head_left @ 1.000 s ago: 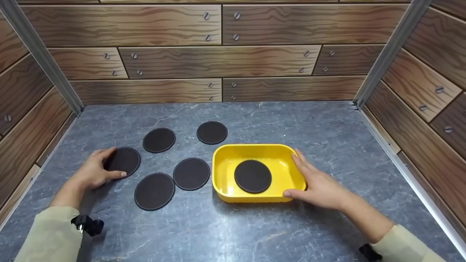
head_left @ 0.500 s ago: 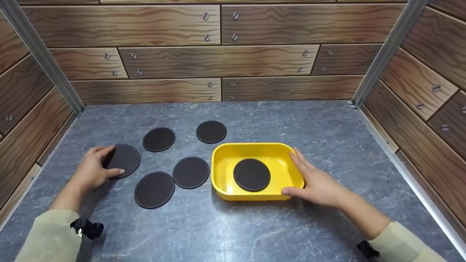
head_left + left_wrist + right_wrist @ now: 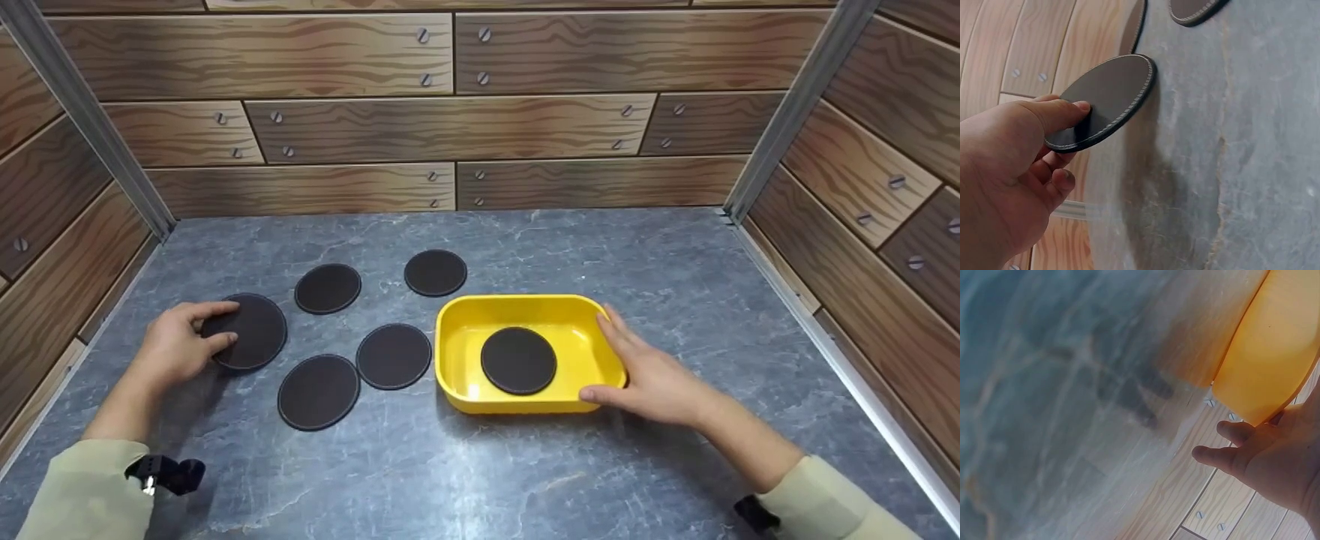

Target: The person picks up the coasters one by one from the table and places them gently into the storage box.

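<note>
Left hand (image 3: 1010, 169) pinching a dark round coaster (image 3: 1107, 98) by its near edge, thumb on top, coaster tilted off the grey marbled tabletop (image 3: 1230, 157), second coaster (image 3: 1193, 8) beyond

Grey marbled tabletop (image 3: 465, 480); wood-plank walls (image 3: 450, 127); metal corner posts (image 3: 795, 105).

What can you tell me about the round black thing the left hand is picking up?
The disc is a flat, thin, dark brown-black circle with a stitched-looking rim, perhaps leather or rubber. The left hand pinches its near edge, thumb on top and fingers beneath, so it tilts up off the grey table, as the left wrist view shows. It is the leftmost of the discs outside the yellow tray; nothing else touches it.
</note>
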Motion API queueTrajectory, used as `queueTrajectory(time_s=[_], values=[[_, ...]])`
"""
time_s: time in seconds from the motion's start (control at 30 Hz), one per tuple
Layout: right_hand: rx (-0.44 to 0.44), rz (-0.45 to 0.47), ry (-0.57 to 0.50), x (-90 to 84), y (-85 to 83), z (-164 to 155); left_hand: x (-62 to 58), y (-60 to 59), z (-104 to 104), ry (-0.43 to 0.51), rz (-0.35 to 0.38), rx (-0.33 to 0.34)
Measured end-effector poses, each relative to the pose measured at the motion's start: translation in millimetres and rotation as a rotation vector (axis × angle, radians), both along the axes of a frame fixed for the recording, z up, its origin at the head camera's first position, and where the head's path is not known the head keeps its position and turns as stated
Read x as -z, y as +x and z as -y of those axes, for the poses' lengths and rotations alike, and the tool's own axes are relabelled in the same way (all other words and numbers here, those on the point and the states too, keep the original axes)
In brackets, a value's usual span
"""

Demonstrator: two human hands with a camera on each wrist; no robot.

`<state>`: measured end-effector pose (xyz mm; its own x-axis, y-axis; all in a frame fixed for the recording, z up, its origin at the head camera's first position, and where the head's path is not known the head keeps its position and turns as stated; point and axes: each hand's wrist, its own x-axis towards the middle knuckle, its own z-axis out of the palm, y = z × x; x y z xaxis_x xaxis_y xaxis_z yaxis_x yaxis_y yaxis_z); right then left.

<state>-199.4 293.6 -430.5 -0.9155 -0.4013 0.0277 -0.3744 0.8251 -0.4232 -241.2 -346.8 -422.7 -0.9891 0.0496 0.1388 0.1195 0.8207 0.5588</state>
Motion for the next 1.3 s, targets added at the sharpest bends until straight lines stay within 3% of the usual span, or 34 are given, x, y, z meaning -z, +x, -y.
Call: queueTrajectory(time_s=[0.17,0.4,0.63,1.03,1.3], values=[[0.002,0.002,0.005,-0.1,0.3,0,-8.1,2.4,-3,0.019,0.048,0.003],[-0.001,-0.005,0.008,2.7,-0.1,-1,-18.8,2.9,-14,0.038,0.029,0.002],[-0.006,-0.011,0.005,3.0,0.1,-2,-36.8,3.3,-34,0.102,-0.060,0.017],[-0.007,-0.006,0.012,0.0,-0.9,-1,-64.7,-1.7,-100,0.243,-0.221,0.103],[0.002,0.004,0.008,0.9,-0.9,0,-73.6,-8.1,-152,0.315,-0.252,0.234]])
